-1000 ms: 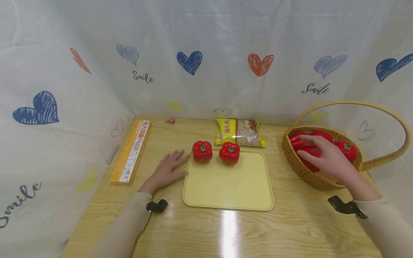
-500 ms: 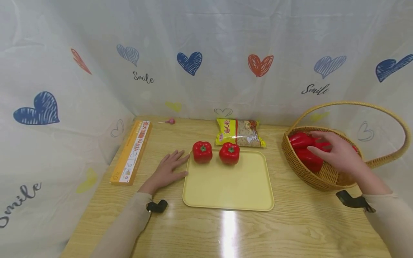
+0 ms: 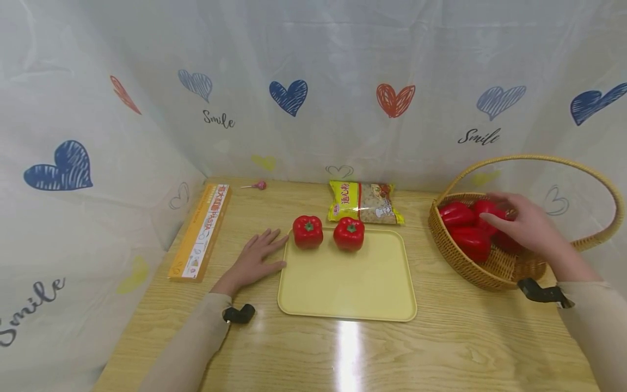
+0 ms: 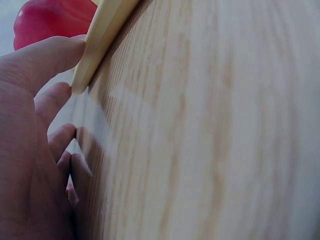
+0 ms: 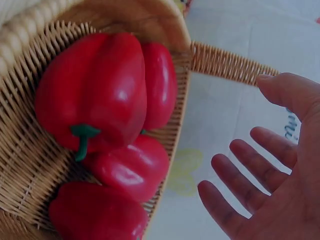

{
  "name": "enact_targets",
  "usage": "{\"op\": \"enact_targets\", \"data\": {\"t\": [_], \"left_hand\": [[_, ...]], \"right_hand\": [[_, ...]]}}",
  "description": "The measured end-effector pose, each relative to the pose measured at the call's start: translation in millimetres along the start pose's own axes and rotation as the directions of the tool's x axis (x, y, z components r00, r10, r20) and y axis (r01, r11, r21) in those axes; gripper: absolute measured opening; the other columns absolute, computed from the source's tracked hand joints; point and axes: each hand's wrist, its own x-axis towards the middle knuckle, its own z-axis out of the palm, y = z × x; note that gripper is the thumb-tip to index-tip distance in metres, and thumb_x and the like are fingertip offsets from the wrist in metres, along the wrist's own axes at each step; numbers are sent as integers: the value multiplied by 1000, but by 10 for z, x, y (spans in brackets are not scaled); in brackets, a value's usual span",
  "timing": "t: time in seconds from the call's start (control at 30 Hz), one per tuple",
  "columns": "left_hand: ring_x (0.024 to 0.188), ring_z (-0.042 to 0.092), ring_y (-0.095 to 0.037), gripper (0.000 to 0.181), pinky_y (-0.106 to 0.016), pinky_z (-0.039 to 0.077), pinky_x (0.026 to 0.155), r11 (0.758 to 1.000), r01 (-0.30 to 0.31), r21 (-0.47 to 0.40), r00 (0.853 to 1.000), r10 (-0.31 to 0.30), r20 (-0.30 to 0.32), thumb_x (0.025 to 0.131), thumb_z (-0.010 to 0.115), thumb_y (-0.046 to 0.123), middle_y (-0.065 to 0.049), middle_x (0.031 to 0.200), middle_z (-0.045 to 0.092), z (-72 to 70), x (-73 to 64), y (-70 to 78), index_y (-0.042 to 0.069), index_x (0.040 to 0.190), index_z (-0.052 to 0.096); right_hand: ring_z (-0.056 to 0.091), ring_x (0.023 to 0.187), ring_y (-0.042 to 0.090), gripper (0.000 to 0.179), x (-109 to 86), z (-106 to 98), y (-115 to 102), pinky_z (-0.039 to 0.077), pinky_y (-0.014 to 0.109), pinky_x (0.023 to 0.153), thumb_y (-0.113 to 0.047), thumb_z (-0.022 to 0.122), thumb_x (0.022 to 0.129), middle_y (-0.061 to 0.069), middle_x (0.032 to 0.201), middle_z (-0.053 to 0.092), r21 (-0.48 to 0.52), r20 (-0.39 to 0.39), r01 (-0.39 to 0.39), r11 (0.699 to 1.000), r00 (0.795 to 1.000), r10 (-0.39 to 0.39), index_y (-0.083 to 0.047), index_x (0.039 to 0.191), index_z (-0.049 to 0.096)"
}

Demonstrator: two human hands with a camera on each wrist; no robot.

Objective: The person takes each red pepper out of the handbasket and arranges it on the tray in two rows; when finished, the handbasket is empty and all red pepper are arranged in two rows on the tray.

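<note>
Hovering over the right side of the wicker basket (image 3: 450,255), the right hand (image 3: 531,222) has its thumb and fingers well apart; in the right wrist view they stand clear of the peppers. Four peppers show in the basket: one at its far left (image 3: 456,214), one nearer its front left edge (image 3: 472,245), one toward the back (image 3: 485,211), and a fourth partly hidden below the hand. Seen from the right wrist, a large pepper (image 5: 95,92) turns its green stem toward the camera. The basket stands by the right edge of the desk (image 3: 441,348), toward the back, with its handle (image 3: 529,157) arching over it.

At the left edge of the yellow tray (image 3: 349,288), the left hand (image 3: 251,264) rests on the desk, fingers spread, thumb touching the tray's rim (the left wrist view shows this close up). One red pepper (image 3: 307,232) sits in the tray's far left corner; a second red pepper (image 3: 349,234) sits just beside it, along the far edge, with a gap between them.

Behind the tray, near the desk's back edge, lies a yellow macaroni bag (image 3: 364,202). A lollipop (image 3: 254,185) lies near the back left corner, and an orange pasta box (image 3: 200,231) runs along the desk's left edge.
</note>
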Motion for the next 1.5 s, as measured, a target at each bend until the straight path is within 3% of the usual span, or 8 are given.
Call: {"op": "enact_targets", "data": {"t": [0.3, 0.8, 1.07, 1.5], "left_hand": [[155, 14, -34, 70, -54, 3, 124, 1000, -11, -12, 1000, 11, -6, 96, 67, 43, -12, 166, 29, 4, -5, 3, 19, 156, 43], [154, 16, -37, 69, -57, 5, 123, 1000, -28, 0, 999, 28, -26, 95, 68, 42, -16, 164, 30, 14, -23, 10, 16, 155, 45], [155, 14, -34, 69, -54, 3, 124, 1000, -10, -2, 1000, 10, -10, 96, 67, 43, -12, 166, 28, 4, -16, 10, 19, 156, 43], [156, 14, -33, 69, -53, 2, 124, 1000, -4, -12, 1000, 4, -8, 96, 67, 43, -12, 166, 29, -5, -18, 23, 19, 156, 44]], "right_hand": [[45, 120, 60, 67, 86, -90, 194, 36, 76, 95, -31, 65, 100, 41, 138, 45, 11, -33, 4, 1000, 999, -3, 10, 147, 40], [32, 128, 62, 76, 66, -129, 386, 28, 80, 98, -42, 58, 102, 43, 144, 34, 10, 5, -111, 994, 994, 111, 12, 149, 34], [30, 127, 64, 79, 44, -124, 535, 29, 81, 97, -44, 55, 103, 46, 143, 32, 18, 39, -163, 986, 986, 162, 15, 149, 30], [34, 122, 65, 81, 39, -82, 657, 35, 79, 96, -41, 58, 102, 49, 140, 33, -24, 68, -157, 987, 985, 159, 21, 146, 29]]}}
